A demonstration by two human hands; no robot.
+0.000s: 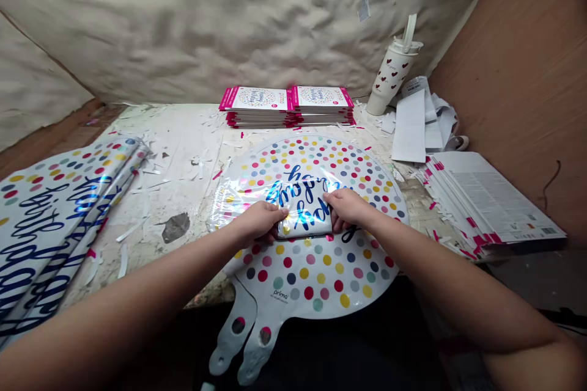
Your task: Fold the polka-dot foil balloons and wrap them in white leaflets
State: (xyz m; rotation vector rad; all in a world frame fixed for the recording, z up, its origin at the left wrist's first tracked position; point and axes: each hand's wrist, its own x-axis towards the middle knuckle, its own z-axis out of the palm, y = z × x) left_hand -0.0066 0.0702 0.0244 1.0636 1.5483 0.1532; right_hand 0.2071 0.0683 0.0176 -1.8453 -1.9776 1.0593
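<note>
A folded foil balloon (305,220), white with shiny blue lettering, forms a small packet in front of me. My left hand (262,220) pinches its left edge, thumb on top and fingers curled beneath. At its right edge, my right hand (347,208) grips it the same way. Under the packet lies a flat round foil balloon (316,278) with coloured dots, overhanging the table's front edge. Two tails (261,336) hang from it toward me. Whether the packet is separate from the sheet beneath cannot be made out.
More flat dotted balloons (59,214) lie at the left. Two stacks of pink-edged packs (288,104) stand at the back. A white tumbler with hearts (393,76), crumpled papers (422,119) and a pile of printed card sleeves (499,195) are at the right. Paper scraps litter the worn table (178,134).
</note>
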